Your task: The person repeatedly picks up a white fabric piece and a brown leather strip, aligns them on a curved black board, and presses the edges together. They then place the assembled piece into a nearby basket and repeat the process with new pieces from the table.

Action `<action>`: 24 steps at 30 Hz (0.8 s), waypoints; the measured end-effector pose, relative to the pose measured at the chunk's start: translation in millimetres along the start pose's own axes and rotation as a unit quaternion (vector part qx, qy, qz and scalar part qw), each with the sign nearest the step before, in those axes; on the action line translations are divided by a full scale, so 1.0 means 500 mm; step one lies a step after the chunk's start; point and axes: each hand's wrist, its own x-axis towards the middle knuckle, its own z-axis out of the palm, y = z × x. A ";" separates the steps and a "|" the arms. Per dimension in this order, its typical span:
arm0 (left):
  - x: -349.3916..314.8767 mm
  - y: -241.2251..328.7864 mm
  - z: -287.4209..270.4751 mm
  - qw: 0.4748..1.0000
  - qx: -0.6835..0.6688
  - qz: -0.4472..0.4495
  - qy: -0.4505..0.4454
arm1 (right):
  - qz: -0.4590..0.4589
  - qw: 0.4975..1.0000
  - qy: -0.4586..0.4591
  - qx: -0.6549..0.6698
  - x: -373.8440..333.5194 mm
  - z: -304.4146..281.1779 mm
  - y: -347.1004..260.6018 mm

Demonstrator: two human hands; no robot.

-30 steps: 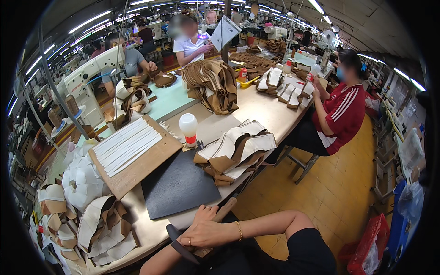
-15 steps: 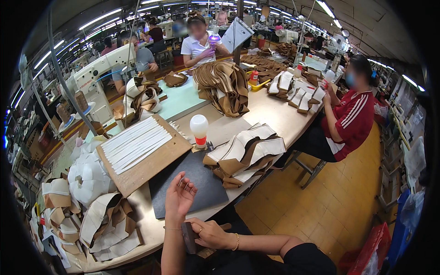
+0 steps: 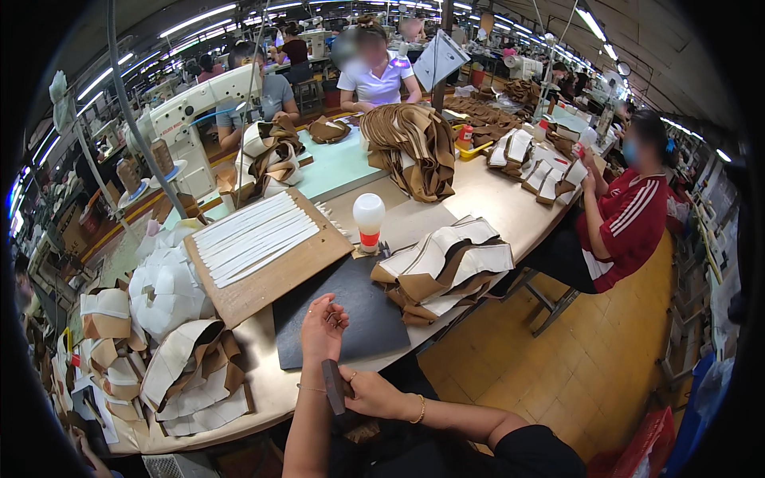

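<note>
From where I stand: at far left on the counter [image 3: 264,374], a pile of brown-and-white pieces [image 3: 195,382]; next, a brown board [image 3: 275,284] bearing white strips [image 3: 255,240]. Dark slab [image 3: 370,319] adjoining. Left hand [image 3: 323,328] in front of slab, released, fingers loosely curled. Hammer [image 3: 333,388]: dark head beside left forearm, contact uncertain. Upturned bottle [image 3: 369,215] behind slab. Right hand [image 3: 378,395] clenched round hammer. Further right, another brown-and-white stack [image 3: 446,267]; seated co-worker in red [image 3: 633,219].

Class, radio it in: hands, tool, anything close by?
Left hand empty, half-curled. Right hand gripping dark-headed hammer, head near left wrist. Brown-and-white pieces stacked by right edge of black board.
</note>
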 end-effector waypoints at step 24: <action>0.046 0.034 -0.001 0.618 0.708 0.332 -0.083 | -0.116 0.983 0.123 -0.070 0.072 -0.007 -0.045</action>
